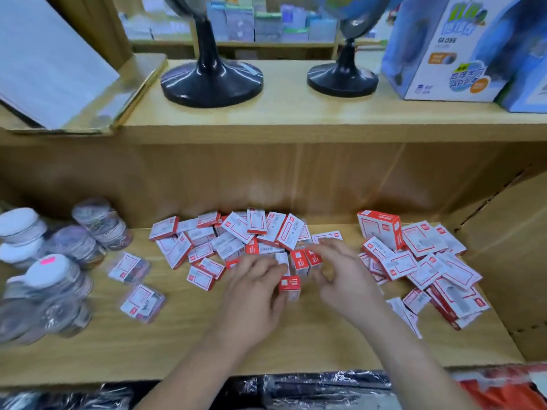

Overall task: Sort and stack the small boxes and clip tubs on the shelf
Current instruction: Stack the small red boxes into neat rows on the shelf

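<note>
Several small red-and-white boxes lie in a loose pile (233,238) at the back middle of the wooden shelf (189,329). A second heap (426,261) spreads at the right, with a larger red-and-white box (380,227) standing on it. My left hand (254,288) pinches one small red box (290,284) at its fingertips. My right hand (340,270) has curled fingers touching upright small boxes (302,260) just behind it. Round clear clip tubs (59,261) with white lids are stacked at the left.
Two clear flat packets (128,267) (142,301) lie between the tubs and the boxes. A cardboard wall (509,255) closes the right side. Above, the upper shelf holds two black globe stands (211,78), a globe carton (444,48) and a tilted board (50,60). Plastic-wrapped goods (310,389) lie below the shelf's front edge.
</note>
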{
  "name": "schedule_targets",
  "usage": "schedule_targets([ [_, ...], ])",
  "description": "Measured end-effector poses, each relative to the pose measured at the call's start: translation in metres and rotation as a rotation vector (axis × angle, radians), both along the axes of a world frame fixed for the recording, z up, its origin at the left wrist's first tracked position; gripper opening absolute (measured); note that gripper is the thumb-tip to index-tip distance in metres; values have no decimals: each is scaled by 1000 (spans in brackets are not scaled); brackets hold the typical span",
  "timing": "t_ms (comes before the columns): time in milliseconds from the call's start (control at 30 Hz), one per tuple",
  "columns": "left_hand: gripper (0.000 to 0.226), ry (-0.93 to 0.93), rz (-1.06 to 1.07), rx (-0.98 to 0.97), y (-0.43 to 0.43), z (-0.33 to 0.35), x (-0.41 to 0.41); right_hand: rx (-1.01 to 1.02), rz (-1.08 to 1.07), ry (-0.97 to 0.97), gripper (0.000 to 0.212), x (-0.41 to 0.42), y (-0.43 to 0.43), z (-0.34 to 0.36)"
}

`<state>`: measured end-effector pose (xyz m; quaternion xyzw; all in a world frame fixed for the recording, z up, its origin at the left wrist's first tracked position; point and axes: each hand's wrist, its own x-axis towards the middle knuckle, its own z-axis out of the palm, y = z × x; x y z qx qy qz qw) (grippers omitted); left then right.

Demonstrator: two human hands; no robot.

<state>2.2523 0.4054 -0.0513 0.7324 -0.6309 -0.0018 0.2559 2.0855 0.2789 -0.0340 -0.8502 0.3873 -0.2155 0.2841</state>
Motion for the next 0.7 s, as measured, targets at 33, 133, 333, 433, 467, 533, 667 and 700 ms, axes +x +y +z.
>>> schedule_targets([
  [33,37,-12,-35,23,-4,-1,3,32,25,30,54,8,-4,-2],
  [133,28,-7,-78,5,-6,-1,9,49,88,61,59,15,-9,-15],
  [333,25,441,1,-175,33,5,19,-70,-44,104,38,12,-8,-18],
  [433,26,798,160,-183,48,-3,25,-2,-88,129,40,12,-9,-11],
  [467,27,811,184,-167,52,-6,28,20,-103,131,41,13,-9,-10],
  [533,30,790,208,-146,59,-11,35,74,-126,123,41,14,-4,-9],
  [667,31,784,269,-133,71,-20,42,65,-141,65,42,16,13,-5],
  [700,31,773,274,-132,75,-20,43,60,-144,28,41,17,20,-2],
])
